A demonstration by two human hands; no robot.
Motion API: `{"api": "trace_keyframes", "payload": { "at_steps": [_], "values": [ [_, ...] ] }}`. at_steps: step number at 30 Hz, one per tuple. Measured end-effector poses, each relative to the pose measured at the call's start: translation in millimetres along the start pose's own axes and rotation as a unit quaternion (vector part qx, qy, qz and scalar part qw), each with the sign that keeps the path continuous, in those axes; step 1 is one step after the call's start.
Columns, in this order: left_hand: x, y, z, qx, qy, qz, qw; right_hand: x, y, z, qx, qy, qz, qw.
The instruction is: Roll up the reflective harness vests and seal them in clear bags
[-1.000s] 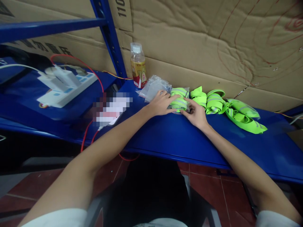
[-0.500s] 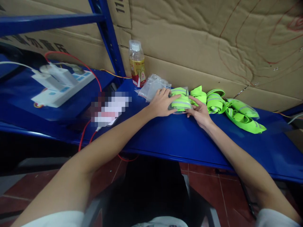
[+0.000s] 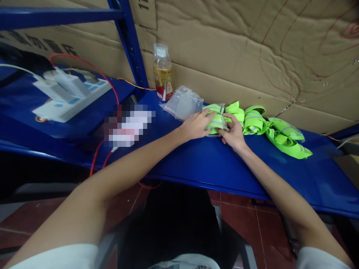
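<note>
A folded neon-green reflective strap in a clear plastic bag (image 3: 215,121) lies on the blue table between my hands. My left hand (image 3: 196,125) grips its left side, with fingers curled over the top and the thumb near the front edge. At its right end, my right hand (image 3: 234,134) pinches the bag's edge between thumb and fingers. Right beside it are a rolled green strap (image 3: 235,112) and another green roll with grey stripes (image 3: 254,121). Several clear empty bags (image 3: 186,102) lie just behind my left hand.
Farther right lie a loose green strap (image 3: 291,147) and a bagged one (image 3: 288,127). A bottle with a gold and red label (image 3: 163,76) stands at the back. Left are a blurred-out item with a red cable (image 3: 129,129) and a white power strip (image 3: 64,108). Cardboard (image 3: 213,48) lines the back.
My left fingers have shifted right, farther over the bagged strap. My right hand has moved slightly left, its fingers more curled at the bag's edge. The camera view has shifted a little.
</note>
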State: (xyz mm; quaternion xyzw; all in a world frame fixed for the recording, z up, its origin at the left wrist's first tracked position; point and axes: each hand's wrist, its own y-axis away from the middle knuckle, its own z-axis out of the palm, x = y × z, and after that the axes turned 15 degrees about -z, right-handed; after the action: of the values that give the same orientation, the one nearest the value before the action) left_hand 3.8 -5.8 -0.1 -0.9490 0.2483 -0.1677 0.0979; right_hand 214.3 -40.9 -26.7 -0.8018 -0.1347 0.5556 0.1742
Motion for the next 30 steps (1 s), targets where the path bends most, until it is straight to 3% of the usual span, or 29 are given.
{"api": "trace_keyframes", "payload": {
  "at_steps": [12,16,22,26,30],
  "values": [
    [-8,-2,12.6,0.019,0.145,0.075,0.986,0,-1,-4,-0.022,0.046,-0.014,0.999],
    [-16,-3,15.9,0.005,0.205,0.087,0.975,-7,-1,-11,-0.067,0.031,-0.03,0.997],
    [-18,-2,12.0,-0.014,0.201,0.074,0.977,-11,1,-25,-0.136,0.014,-0.049,0.989],
    [-17,-1,7.9,-0.016,0.172,0.086,0.981,-6,3,-30,-0.156,0.124,-0.091,0.976],
    [-14,4,2.3,0.003,0.129,0.065,0.99,-10,8,-30,-0.171,0.331,-0.167,0.913]
  ]
}}
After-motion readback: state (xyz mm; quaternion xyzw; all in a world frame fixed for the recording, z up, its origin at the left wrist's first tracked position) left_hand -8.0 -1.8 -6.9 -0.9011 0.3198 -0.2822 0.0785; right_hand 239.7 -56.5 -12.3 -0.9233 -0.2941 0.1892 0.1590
